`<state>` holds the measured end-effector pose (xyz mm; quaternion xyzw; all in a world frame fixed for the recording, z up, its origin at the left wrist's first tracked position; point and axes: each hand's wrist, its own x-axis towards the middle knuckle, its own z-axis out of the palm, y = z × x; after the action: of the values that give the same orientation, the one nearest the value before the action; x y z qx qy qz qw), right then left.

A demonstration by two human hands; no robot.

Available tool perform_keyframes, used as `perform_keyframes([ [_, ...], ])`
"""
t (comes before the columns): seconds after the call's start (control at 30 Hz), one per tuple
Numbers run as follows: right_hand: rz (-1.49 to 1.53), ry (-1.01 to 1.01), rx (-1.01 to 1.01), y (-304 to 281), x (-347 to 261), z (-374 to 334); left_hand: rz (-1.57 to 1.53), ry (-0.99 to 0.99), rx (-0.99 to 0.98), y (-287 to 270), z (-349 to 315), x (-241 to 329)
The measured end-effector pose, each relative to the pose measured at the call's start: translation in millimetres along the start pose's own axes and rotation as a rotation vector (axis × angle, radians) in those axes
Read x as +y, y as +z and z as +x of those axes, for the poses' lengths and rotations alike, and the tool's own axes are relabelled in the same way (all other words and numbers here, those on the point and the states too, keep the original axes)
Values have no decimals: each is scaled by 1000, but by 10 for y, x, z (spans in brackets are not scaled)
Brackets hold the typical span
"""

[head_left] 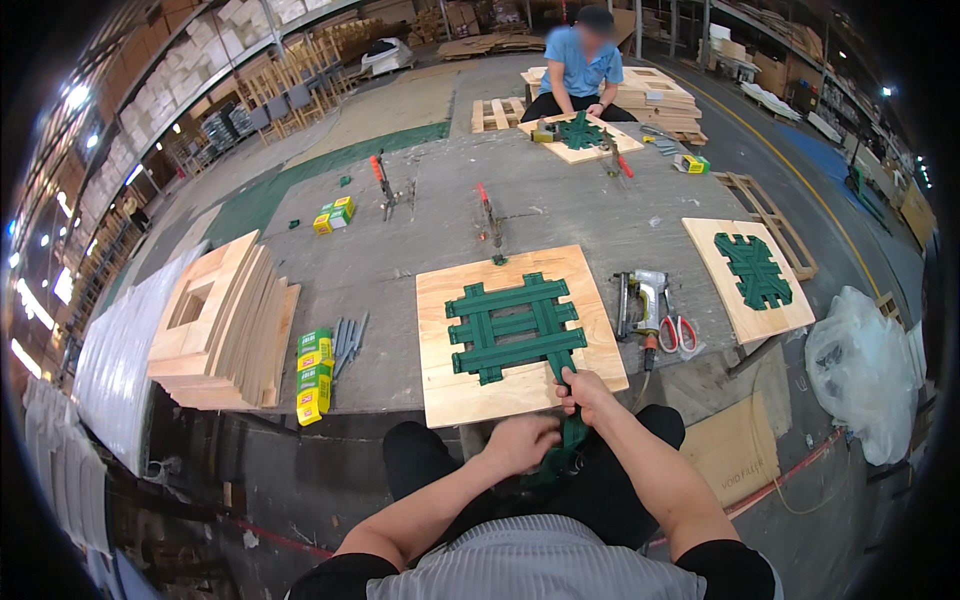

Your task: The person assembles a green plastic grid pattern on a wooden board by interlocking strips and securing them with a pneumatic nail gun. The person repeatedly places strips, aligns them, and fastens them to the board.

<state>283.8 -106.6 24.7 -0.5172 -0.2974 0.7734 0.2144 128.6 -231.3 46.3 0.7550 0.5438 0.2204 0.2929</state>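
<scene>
Workshop floor in a big warehouse-type hall, wood and webbing work, probably furniture. Evidence: large grey worktable [370,280], red-handled clamps [487,210] standing on it, air-type nail or staple gun [650,300], scissors [684,335], stack of wood panels [215,320] with square cutouts, green webbing [500,298] laid in a grid on a board. Co-worker [585,70] across the table with a similar board. Around it: pallet [760,220], racking stacked with pale goods [210,50], chairs [290,95] in rows, yellow floor line [770,150].
</scene>
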Motion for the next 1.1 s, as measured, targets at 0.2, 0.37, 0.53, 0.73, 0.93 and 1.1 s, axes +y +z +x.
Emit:
perform_keyframes([
  [0.2, -45, -113, 19, -12, 41, -6, 363, 96, 255, -15, 491, -69],
  [0.37, -174, -172, 107, 9, 319, -278, 457, 120, 150, 20, 629, -228],
  [0.53, -148, -269, 174, 30, 534, -450, 490, 169, 87, 47, 637, -232],
  [0.73, -109, -299, 191, 16, 703, -552, 541, 230, 82, 83, 634, -276],
  [0.93, -88, -275, 191, 27, 769, -604, 570, 331, 112, 104, 639, -338],
  [1.1, -61, -277, 192, 29, 790, -662, 620, 363, 90, 104, 638, -340],
])
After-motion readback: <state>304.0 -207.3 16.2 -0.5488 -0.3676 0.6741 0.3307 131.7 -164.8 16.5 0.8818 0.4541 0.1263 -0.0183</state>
